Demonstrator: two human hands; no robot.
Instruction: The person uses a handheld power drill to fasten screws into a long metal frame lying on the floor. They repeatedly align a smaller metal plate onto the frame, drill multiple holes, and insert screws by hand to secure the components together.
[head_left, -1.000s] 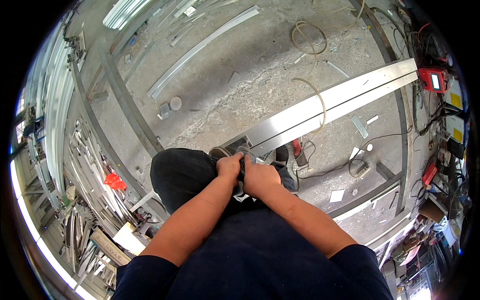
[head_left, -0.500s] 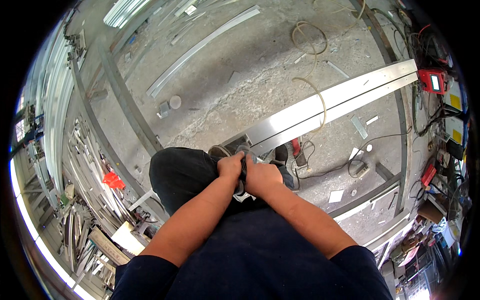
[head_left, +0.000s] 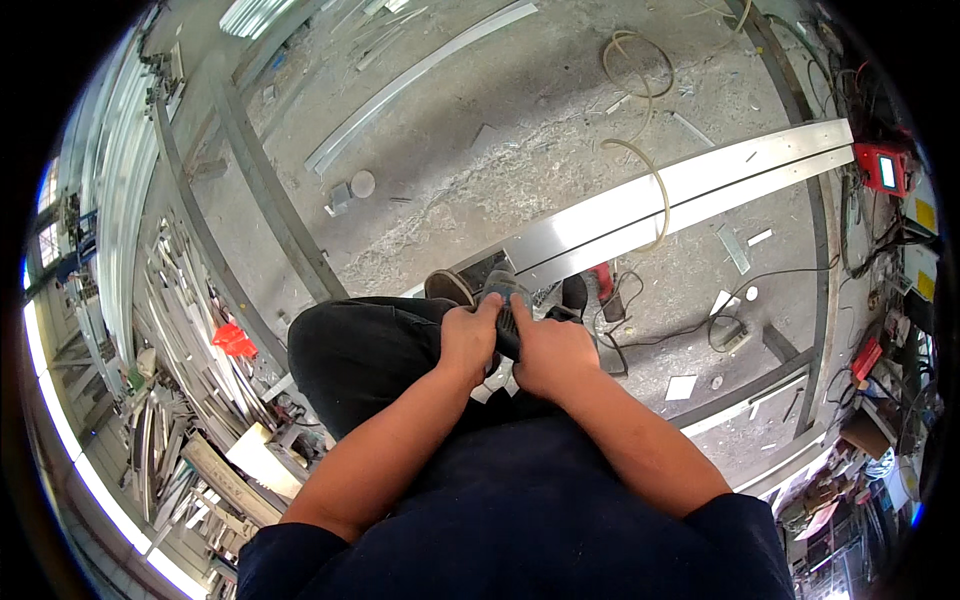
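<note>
Workshop interior, concrete floor [head_left: 430, 150].
Grey metal beams [head_left: 268, 190] run at left and right; a bright light strip [head_left: 56, 415] curves along the lower left edge.

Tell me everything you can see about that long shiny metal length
The long metal length is silvery and flat-faced, apparently steel or aluminium. A narrow dark line runs lengthwise; whether groove or gap is unclear. It slants from beside the grey tool, held by the left hand and right hand, to its far end at upper right, crossing a dark frame rail there. A pale hose passes over it; contact is unclear. Its near end is partly hidden, and its apparent curve may be lens distortion.
</note>
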